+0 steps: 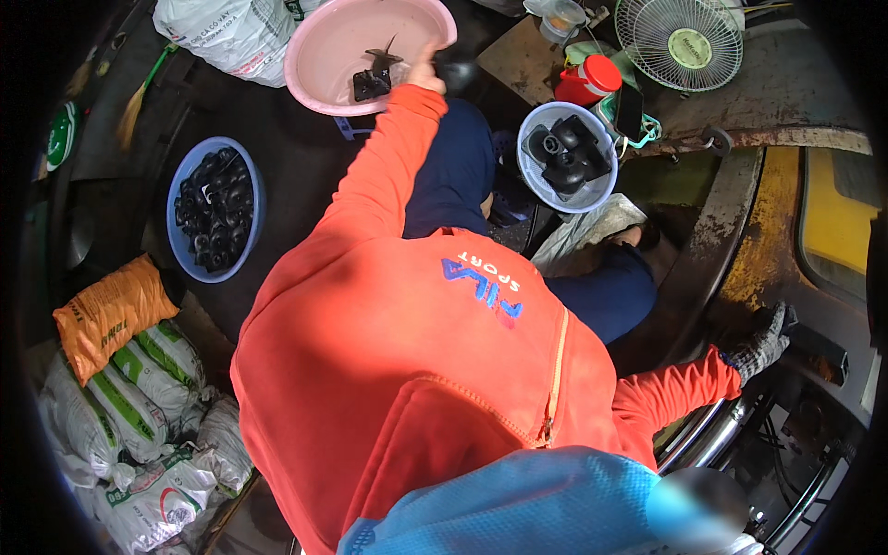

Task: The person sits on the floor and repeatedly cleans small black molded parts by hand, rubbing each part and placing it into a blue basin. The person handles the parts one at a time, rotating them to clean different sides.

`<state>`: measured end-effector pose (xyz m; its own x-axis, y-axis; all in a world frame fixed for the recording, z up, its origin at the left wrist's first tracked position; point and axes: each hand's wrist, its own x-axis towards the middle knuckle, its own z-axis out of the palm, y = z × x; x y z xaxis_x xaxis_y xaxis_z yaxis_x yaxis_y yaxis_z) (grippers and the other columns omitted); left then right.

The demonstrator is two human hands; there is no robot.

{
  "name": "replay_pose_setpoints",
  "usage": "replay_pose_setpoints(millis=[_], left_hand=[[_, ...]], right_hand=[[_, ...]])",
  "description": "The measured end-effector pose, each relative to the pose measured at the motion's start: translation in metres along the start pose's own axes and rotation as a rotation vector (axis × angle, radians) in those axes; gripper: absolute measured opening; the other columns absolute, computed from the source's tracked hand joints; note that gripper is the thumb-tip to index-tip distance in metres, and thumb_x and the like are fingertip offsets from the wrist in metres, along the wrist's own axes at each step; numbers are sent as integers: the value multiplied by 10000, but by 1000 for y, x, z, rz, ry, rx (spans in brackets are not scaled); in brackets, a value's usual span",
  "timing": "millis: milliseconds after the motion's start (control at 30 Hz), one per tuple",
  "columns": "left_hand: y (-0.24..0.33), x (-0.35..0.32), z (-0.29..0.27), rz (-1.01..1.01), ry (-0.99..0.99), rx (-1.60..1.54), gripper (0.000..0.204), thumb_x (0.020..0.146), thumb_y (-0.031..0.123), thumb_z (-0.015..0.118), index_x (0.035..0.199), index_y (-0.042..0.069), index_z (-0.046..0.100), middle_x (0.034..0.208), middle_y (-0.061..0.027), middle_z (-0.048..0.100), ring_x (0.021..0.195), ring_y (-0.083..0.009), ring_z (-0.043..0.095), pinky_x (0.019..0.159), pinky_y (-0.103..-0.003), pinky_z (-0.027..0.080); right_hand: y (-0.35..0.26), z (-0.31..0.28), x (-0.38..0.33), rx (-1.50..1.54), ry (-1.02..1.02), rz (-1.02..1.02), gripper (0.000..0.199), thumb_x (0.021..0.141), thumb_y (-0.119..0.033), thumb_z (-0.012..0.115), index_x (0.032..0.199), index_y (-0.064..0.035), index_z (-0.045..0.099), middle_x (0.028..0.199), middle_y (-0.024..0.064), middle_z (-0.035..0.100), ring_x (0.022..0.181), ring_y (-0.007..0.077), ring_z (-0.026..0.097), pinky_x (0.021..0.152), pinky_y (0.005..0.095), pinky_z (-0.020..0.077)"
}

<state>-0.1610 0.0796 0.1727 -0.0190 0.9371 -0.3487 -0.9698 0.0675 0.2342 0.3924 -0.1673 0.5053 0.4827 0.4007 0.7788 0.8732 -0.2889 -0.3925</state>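
Observation:
My bare left hand (425, 72) reaches over the right rim of a pink basin (310, 69). Its fingers stretch out and nothing shows in them. Left of it, inside the basin, is a shiny black molded part (372, 86), apart from the hand, with a dark pointed shape just above it. On the far right my right hand (760, 350), in a grey knit glove, is at the rusty yellow machine door (768, 250). Its fingers close around something dark, too small to make out, beside a slot in the door.
A blue basin (254, 254) of small black parts stands at left. Larger black parts fill a second blue basin (527, 176) near my knees. Beyond are a red jug (587, 81) and a fan (680, 42). Sacks (139, 398) pile up at lower left; metal rods (721, 435) run below my right arm.

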Motion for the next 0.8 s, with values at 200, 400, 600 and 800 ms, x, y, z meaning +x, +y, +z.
replay_pose_setpoints(millis=[200, 400, 600, 800], left_hand=[[-110, -96, 56, -703, -250, 290, 270, 885, 136, 442, 1075, -20, 554, 1013, -149, 640, 924, -243, 634, 848, -420, 511], [-198, -152, -4, -969, -92, 413, 245, 946, 202, 482, 1079, 37, 606, 1009, -57, 658, 911, -161, 635, 818, -351, 518], [-203, -145, -35, -1049, -8, 701, 281, 888, 333, 573, 1070, 124, 617, 904, -37, 670, 749, -182, 654, 700, -350, 552], [-185, -148, -21, -894, 68, 945, 246, 774, 396, 586, 836, 160, 616, 677, -16, 617, 520, -181, 574, 407, -287, 302]], right_hand=[[-19, -32, -23, 167, 171, -21, 304, 814, -349, 631, 899, -61, 585, 894, 99, 562, 755, 225, 552, 663, 357, 473], [-13, -44, -5, 297, 222, -61, 265, 816, -316, 630, 898, -69, 580, 877, 90, 558, 725, 216, 541, 633, 348, 466], [-14, -57, 13, 464, 254, -123, 227, 819, -283, 629, 897, -76, 575, 859, 82, 555, 695, 207, 530, 604, 339, 458], [3, -88, 33, 664, 326, -220, 190, 822, -249, 629, 895, -84, 570, 842, 73, 551, 665, 198, 519, 575, 331, 450]])
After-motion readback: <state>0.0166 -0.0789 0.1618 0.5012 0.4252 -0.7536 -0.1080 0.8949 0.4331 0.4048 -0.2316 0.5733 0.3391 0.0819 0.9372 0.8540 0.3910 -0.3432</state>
